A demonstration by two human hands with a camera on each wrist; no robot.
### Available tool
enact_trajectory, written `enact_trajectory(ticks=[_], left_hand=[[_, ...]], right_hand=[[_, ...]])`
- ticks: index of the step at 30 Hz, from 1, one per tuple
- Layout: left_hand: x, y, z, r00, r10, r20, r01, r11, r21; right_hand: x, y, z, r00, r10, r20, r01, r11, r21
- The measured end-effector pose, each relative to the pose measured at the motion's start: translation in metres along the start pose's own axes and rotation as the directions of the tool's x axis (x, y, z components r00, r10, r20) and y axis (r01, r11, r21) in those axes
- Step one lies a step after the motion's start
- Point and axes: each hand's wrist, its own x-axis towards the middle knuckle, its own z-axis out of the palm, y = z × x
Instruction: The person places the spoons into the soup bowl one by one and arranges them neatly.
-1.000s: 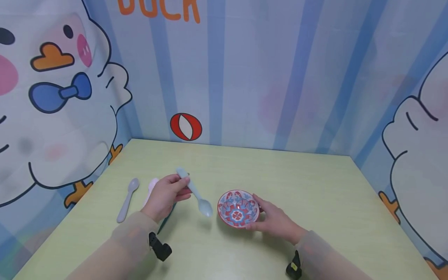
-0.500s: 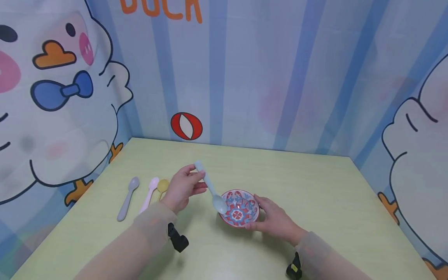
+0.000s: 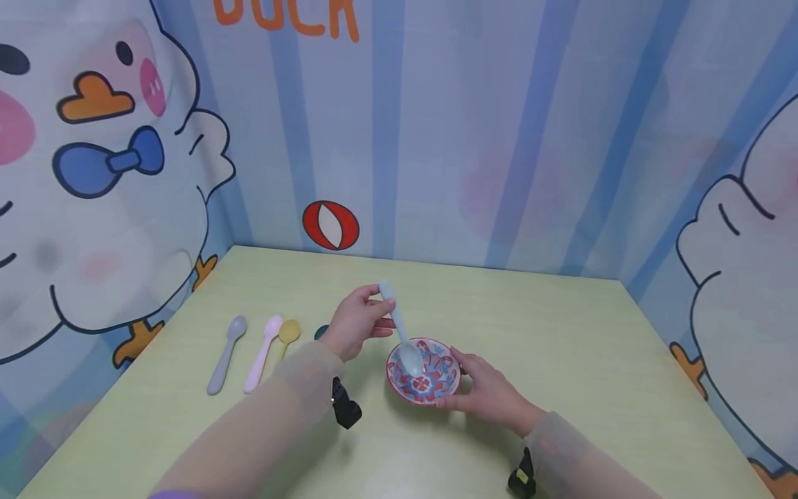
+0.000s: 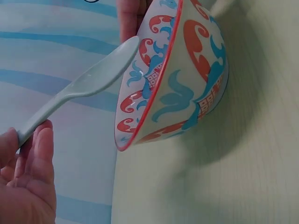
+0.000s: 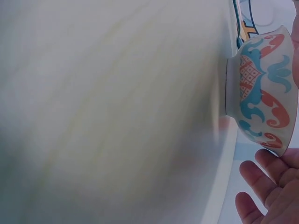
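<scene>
My left hand (image 3: 355,324) pinches the handle of a pale blue spoon (image 3: 400,324) between thumb and fingers. The spoon slants downward, its scoop over the opening of a small red, white and blue patterned bowl (image 3: 438,389). In the left wrist view the scoop (image 4: 105,72) overlaps the bowl's near inner side; whether they touch I cannot tell. The bowl stands upright on the table. At its right side my right hand (image 3: 492,396) grips it, thumb in front and fingers behind. Several fingers (image 5: 261,179) show by the rim in the right wrist view.
On the left of the pale yellow table (image 3: 536,326) lie a purple-grey spoon (image 3: 225,357), a pink spoon (image 3: 262,357) and a yellow spoon (image 3: 289,331). A dark teal rounded end (image 3: 321,332) peeks out behind my left hand. A printed cartoon backdrop (image 3: 449,138) stands behind.
My left hand has carried the pale blue spoon rightward, from beside the bowl to over its opening. The yellow spoon has come into sight. The right hand and bowl stay put.
</scene>
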Motion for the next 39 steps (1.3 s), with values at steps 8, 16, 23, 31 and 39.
enact_trajectory(ticks=[8, 16, 23, 31, 39], left_hand=[[0.015, -0.008, 0.014, 0.997, -0.002, 0.072, -0.005, 0.995, 0.1], [0.024, -0.015, 0.024, 0.991, -0.002, 0.132, -0.021, 0.984, 0.175], [0.032, -0.018, 0.032, 0.985, 0.003, 0.173, -0.046, 0.967, 0.249], [0.036, -0.018, 0.036, 0.987, -0.011, 0.163, -0.045, 0.941, 0.337], [0.038, -0.02, 0.04, 0.987, -0.038, 0.157, -0.025, 0.924, 0.381]], right_hand=[[0.001, 0.003, 0.0, 1.0, 0.005, 0.002, -0.005, 1.0, 0.023], [0.001, 0.003, 0.0, 1.0, 0.021, 0.011, -0.021, 1.0, 0.017], [-0.002, 0.002, 0.001, 1.0, 0.014, 0.016, -0.014, 0.999, 0.033], [-0.002, 0.001, 0.001, 1.0, 0.01, 0.014, -0.01, 0.999, 0.034], [-0.001, 0.002, -0.001, 0.999, 0.027, 0.017, -0.028, 0.999, 0.04]])
